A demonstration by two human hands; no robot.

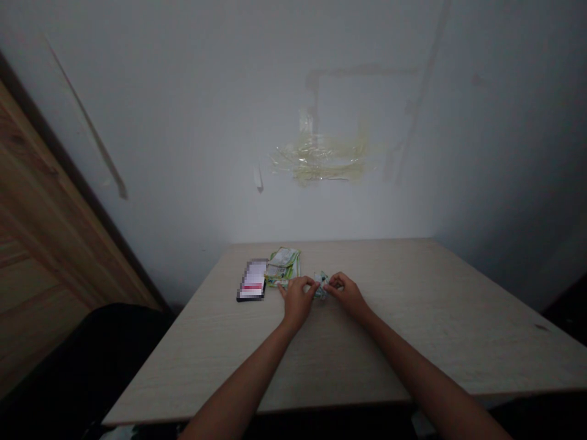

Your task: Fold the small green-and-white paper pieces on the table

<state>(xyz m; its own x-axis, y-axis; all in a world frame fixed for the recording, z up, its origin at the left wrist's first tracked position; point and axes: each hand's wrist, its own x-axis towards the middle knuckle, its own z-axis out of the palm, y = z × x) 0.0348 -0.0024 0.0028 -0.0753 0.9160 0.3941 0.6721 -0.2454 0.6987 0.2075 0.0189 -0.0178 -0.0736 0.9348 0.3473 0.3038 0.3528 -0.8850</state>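
Over the middle of the table, my left hand [298, 297] and my right hand [346, 294] meet at a small pale, crumpled piece [320, 293] with dark and greenish marks. It looks like thin plastic or paper, but its kind is too small to make out. Thumb and fingertips of each hand are pinched together on it, the left on its left side, the right on its right. Just beyond my left hand lie several green and white printed packets [283, 260], overlapping one another. Some of their near edge is hidden by the left fingers.
A phone with a lit, blurred screen [253, 281] lies left of the packets. The pale wooden table [440, 330] reaches back to a grey wall [192, 122] with old tape [328, 162] on it. A dark chair-like shape [105, 348] stands at the left by wooden boards [59, 177].
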